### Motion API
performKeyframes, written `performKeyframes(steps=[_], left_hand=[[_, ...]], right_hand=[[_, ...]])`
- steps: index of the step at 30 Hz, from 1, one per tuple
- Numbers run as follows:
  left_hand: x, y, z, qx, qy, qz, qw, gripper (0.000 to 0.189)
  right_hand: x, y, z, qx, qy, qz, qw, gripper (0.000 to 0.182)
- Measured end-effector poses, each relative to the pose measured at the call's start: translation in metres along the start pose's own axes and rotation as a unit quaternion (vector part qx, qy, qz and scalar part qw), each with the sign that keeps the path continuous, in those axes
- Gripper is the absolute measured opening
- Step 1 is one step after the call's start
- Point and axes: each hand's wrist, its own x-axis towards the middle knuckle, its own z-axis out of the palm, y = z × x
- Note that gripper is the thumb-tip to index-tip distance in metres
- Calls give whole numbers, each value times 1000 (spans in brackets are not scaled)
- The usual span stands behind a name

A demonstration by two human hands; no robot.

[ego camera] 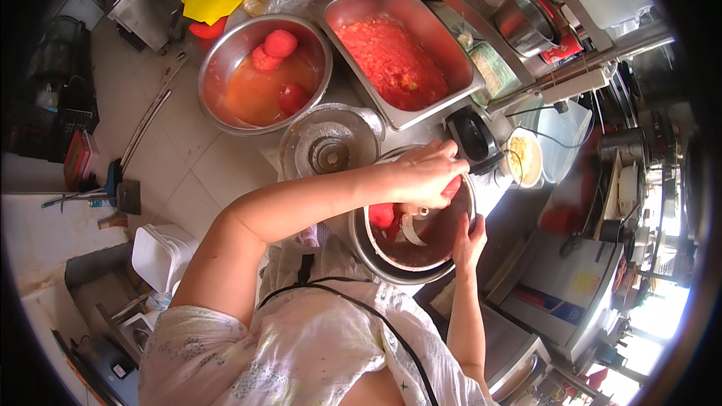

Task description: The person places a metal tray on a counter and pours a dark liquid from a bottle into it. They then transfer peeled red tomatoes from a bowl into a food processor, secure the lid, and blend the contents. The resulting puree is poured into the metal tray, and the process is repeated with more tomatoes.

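My left hand (424, 176) reaches into the metal food-chopper bowl (471, 197), its fingers around a red peeled tomato (451, 187). Another red tomato (381, 215) lies at the bowl's left inner side. A curved metal blade (413, 231) shows near the middle of the bowl, partly under my hand. My right hand (471, 239) grips the bowl's right rim, thumb on the inner side. Left of the bowl sits a round see-through lid (299, 149), wet and spattered. A black motor unit (475, 138) stands just beyond the bowl.
Farther back, a steel basin (210, 82) holds orange liquid and several tomatoes. Beside it, a deep rectangular steel pan (395, 119) contains chopped red tomato. A white tub (523, 159) of pale chopped food stands at the right. Cables (569, 145) run near it, below a shelf.
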Motion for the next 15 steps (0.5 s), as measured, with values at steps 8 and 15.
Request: performKeyframes(steps=[8, 15], left_hand=[[-56, -181, -98, 115, 237, -389, 883, 36], [-86, -248, -47, 66, 11, -480, 875, 41]], right_hand=[[-2, -5, 3, 28, 13, -9, 999, 26], [-1, 0, -2, 1, 17, -6, 1000, 23]])
